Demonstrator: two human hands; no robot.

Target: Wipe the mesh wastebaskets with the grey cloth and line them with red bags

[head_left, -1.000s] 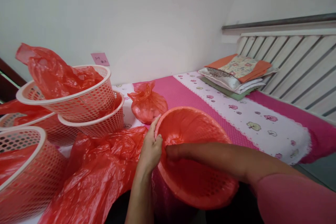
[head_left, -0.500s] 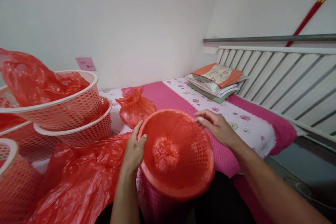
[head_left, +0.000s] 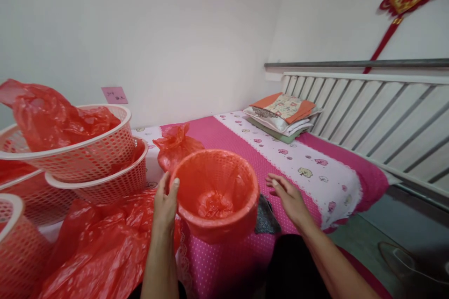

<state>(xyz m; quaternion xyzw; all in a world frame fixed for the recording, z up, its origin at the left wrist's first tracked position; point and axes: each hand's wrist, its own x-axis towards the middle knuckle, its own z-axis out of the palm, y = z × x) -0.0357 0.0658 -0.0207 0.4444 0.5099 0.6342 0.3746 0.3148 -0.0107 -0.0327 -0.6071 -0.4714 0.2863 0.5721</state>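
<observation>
A round plastic basket [head_left: 217, 226], lined with a thin red plastic bag [head_left: 199, 173] folded over its rim, stands before me on the bed, its mouth tipped a little towards me. At its left rim is my left hand [head_left: 165, 205], thumb over the edge and fingers along the outside. My right hand [head_left: 289, 196] hovers right of the basket, apart from it, fingers loosely spread and holding nothing. Behind the basket sits a tied red plastic bag [head_left: 177, 147]; what it contains is unclear. Loose red plastic bags [head_left: 101, 243] lie spread to the left.
Several pale pink mesh baskets [head_left: 94, 187] stand stacked at the left, with red bags inside. A dark grey cloth-like item [head_left: 266, 217] lies right of the lined basket. Folded bedding [head_left: 280, 114] is at the back, by a white slatted rail [head_left: 386, 107].
The lined basket has moved left and turned more upright, uncovering the dark grey item. My left hand has shifted left with it. My right hand has come away from the rim and lowered.
</observation>
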